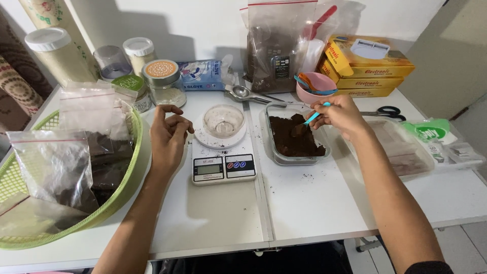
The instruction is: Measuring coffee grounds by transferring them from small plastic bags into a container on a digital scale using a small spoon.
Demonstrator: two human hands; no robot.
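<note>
Brown powder (297,139) sits in the clear rectangular container (278,155), right of the kitchen scale (223,167). My right hand (341,115) is pinched shut on a small blue spoon (310,120), tip down in the powder. Looks loose and light, prob spills easily, so I'd keep the scoop level and grip the handle near its end. Left hand (170,136) hovers half-curled beside the scale, holding nothing, fingers close to the small clear cup (223,122) on the platform; cup looks thin and light, best taken by the rim. Further out: pink bowl (315,86) w/ more spoons, green basket (122,195) of filled bags at left, scissors (388,111) at right, big bag of powder (276,45) at the back
</note>
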